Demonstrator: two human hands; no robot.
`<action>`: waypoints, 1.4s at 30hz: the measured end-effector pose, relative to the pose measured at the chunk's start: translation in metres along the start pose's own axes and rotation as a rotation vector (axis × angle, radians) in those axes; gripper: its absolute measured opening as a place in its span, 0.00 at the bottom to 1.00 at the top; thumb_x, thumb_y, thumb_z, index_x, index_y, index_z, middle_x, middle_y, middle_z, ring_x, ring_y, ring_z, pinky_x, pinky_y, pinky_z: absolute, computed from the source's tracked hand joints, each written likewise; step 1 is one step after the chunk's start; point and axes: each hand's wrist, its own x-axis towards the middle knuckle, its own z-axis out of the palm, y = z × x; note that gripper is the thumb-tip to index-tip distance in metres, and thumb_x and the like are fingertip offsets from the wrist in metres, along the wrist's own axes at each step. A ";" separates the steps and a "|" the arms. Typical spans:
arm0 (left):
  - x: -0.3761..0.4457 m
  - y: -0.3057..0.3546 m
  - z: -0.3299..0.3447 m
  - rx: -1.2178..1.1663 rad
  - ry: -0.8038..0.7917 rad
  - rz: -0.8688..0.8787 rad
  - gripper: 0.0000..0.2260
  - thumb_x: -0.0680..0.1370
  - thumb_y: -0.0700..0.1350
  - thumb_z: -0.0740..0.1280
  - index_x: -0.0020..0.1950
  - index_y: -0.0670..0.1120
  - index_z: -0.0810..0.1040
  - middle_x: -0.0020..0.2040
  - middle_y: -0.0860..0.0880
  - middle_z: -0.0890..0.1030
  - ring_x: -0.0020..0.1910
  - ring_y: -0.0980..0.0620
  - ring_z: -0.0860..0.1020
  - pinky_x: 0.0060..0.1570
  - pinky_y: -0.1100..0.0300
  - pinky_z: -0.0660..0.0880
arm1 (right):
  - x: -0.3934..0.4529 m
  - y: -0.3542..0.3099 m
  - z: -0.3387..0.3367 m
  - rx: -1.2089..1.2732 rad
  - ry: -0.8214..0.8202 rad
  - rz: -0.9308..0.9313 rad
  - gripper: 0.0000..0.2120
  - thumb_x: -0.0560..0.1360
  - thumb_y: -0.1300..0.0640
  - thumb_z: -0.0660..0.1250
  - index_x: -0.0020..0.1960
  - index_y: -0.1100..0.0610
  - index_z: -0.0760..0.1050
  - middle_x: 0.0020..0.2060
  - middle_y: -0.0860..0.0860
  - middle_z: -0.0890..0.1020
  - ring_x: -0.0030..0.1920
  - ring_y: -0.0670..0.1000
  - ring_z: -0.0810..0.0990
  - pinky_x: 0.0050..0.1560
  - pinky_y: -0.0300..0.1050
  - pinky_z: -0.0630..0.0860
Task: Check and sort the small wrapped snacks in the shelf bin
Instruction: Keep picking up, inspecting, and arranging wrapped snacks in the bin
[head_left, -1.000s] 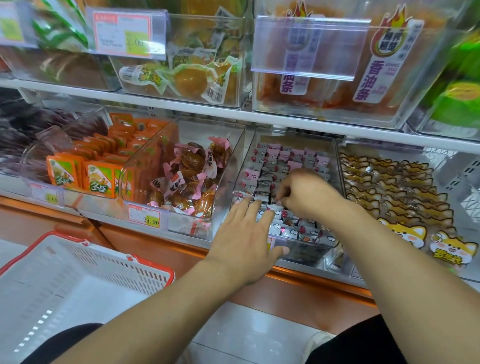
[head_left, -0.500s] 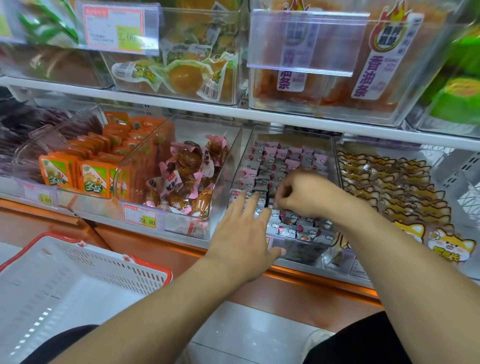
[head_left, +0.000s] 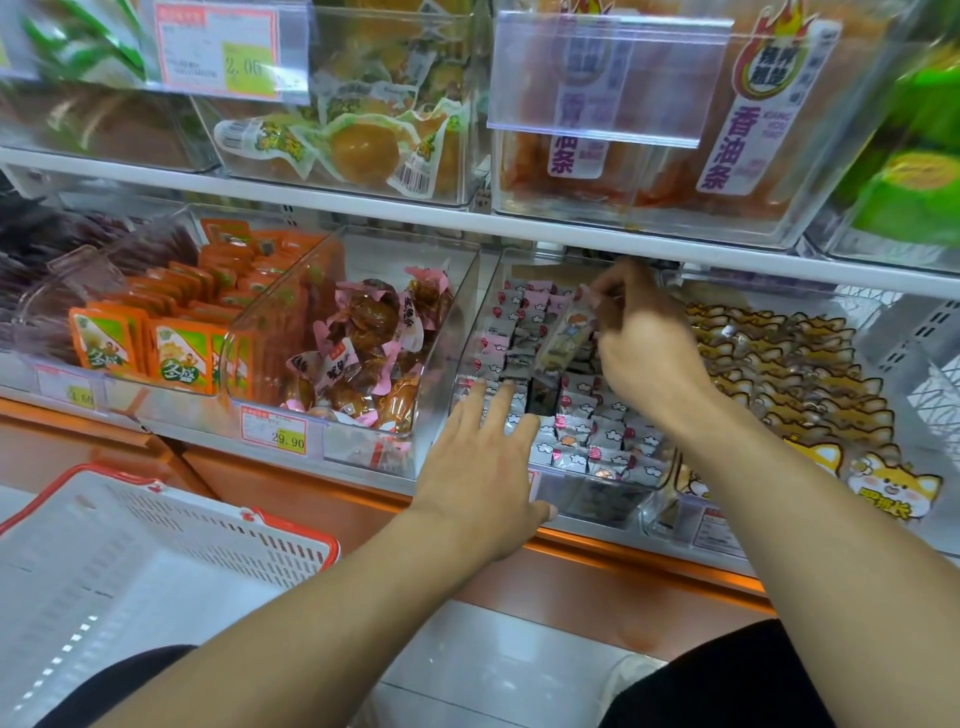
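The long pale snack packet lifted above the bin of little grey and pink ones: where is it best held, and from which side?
The long pale snack packet hangs tilted, its upper end pinched by the right hand. That flat sealed top edge seems the best grip, taken from above and the right. The left hand lies open on the clear plastic bin front, blocking the left.

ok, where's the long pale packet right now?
Head view, centre-right: the long pale packet is pinched in the right hand, lifted above the small wrapped snacks in the clear bin.
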 end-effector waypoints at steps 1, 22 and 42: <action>0.000 0.000 0.000 0.001 -0.001 0.000 0.41 0.75 0.70 0.64 0.81 0.52 0.54 0.83 0.45 0.45 0.81 0.40 0.42 0.78 0.46 0.44 | -0.002 0.000 0.001 -0.007 -0.044 -0.025 0.03 0.83 0.60 0.61 0.56 0.55 0.70 0.46 0.51 0.80 0.42 0.52 0.80 0.36 0.44 0.74; -0.022 -0.012 -0.013 -0.123 0.035 0.083 0.40 0.76 0.62 0.69 0.81 0.51 0.53 0.83 0.51 0.52 0.82 0.49 0.43 0.76 0.56 0.42 | 0.002 0.013 0.018 -0.128 -0.345 0.012 0.09 0.80 0.58 0.67 0.56 0.48 0.82 0.52 0.46 0.85 0.36 0.39 0.78 0.35 0.26 0.71; 0.015 0.005 -0.007 0.097 -0.066 -0.014 0.50 0.70 0.76 0.64 0.82 0.52 0.47 0.82 0.41 0.46 0.81 0.38 0.43 0.79 0.43 0.43 | 0.019 0.010 0.023 -0.275 -0.573 0.149 0.12 0.75 0.56 0.73 0.37 0.43 0.80 0.51 0.43 0.85 0.46 0.45 0.77 0.51 0.39 0.69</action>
